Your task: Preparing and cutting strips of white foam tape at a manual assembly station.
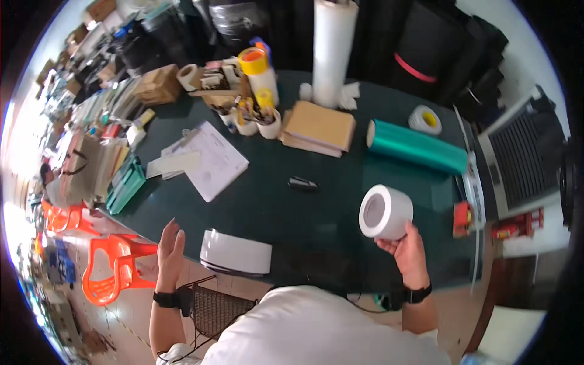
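My right hand (409, 252) grips the near lower edge of a wide white roll of tape (398, 210), its hollow core turned toward the left. The roll is held up over the right half of the dark green table (274, 210). Off the table's front left edge, my left hand (170, 246) is raised with its fingers stretched out and nothing in it. Nearest to that hand lies a stack of white sheets (237, 250) at the front edge. A small black object (303, 183), its kind unclear, rests mid-table.
Papers (213, 161) lie left of centre, brown envelopes (319, 126) behind the middle. A green film roll (417, 148) and another tape roll (424, 120) sit at the right. An upright clear film roll (333, 55) and pen cups (269, 125) stand behind. An orange chair (118, 267) is beyond the left edge.
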Available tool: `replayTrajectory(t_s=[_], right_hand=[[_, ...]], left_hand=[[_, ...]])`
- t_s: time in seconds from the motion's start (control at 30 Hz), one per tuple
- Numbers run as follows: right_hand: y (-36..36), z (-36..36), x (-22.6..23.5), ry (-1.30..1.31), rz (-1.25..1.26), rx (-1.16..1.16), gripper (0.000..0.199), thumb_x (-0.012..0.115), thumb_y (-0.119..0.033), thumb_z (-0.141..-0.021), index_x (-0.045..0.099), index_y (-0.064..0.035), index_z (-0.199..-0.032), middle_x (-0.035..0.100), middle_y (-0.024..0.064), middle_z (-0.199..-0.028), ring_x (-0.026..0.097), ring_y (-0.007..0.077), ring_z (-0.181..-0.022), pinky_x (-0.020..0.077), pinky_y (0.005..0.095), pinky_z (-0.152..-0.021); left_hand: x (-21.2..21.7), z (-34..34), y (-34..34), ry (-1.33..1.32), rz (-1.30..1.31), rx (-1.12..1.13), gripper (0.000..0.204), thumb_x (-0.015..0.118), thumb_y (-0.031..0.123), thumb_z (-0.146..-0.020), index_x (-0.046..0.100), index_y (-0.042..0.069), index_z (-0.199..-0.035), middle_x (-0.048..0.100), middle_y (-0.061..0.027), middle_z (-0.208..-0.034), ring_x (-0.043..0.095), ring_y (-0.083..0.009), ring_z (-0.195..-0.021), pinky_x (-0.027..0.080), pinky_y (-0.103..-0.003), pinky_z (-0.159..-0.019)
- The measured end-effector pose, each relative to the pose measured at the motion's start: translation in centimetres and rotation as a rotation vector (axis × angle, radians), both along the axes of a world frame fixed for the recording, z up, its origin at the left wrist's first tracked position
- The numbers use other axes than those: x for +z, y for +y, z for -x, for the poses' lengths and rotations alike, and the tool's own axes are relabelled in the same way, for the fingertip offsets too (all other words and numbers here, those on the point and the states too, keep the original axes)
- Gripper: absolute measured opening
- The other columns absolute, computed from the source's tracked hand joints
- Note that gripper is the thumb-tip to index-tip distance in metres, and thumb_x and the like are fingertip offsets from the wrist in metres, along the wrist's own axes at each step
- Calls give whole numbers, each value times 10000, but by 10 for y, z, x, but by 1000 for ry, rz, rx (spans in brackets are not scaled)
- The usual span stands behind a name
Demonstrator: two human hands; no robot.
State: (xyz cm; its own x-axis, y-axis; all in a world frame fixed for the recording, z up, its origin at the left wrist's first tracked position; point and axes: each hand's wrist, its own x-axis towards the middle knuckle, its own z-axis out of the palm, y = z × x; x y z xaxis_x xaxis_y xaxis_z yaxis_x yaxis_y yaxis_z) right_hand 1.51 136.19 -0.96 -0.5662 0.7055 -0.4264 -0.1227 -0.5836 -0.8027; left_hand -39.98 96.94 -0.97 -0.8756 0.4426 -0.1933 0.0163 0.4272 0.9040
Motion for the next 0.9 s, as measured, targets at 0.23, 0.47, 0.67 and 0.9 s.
replayTrajectory(t_s=[0.23,0.47,0.67,0.9], right_hand=[[-67,-58,12,-169,-116,-339,536,490,-414,-1009,495,34,-1304,625,186,-1220,668,306,-1045,584,418,-872],[-116,-102,13,-254,-103,-453,467,534,-331,-1010,526,71,-1248,632,183,-1185,671,299,-1033,587,412,-890],[-118,-143,15,-260,-137,-449,440,552,-312,-1006,543,68,-1227,654,178,-1126,691,291,-978,606,409,-851],[-106,-248,11,-321,-175,-466,437,571,-318,-997,563,77,-1186,667,172,-1084,702,274,-930,611,383,-820]], left_hand=[[18,-31,38,450,40,-377,498,582,219,-1001,463,51,-1454,500,-141,-1463,499,-240,-1310,352,-393,-1109],[20,-62,53,680,18,-490,516,597,183,-956,474,-22,-1413,532,-206,-1411,508,-332,-1316,374,-420,-1101],[33,-102,66,751,-45,-477,498,599,179,-955,487,-31,-1393,554,-208,-1377,536,-325,-1281,396,-409,-1077],[10,-181,60,560,-138,-307,331,598,133,-977,596,-35,-1262,682,-132,-1147,639,-210,-1048,489,-332,-927]])
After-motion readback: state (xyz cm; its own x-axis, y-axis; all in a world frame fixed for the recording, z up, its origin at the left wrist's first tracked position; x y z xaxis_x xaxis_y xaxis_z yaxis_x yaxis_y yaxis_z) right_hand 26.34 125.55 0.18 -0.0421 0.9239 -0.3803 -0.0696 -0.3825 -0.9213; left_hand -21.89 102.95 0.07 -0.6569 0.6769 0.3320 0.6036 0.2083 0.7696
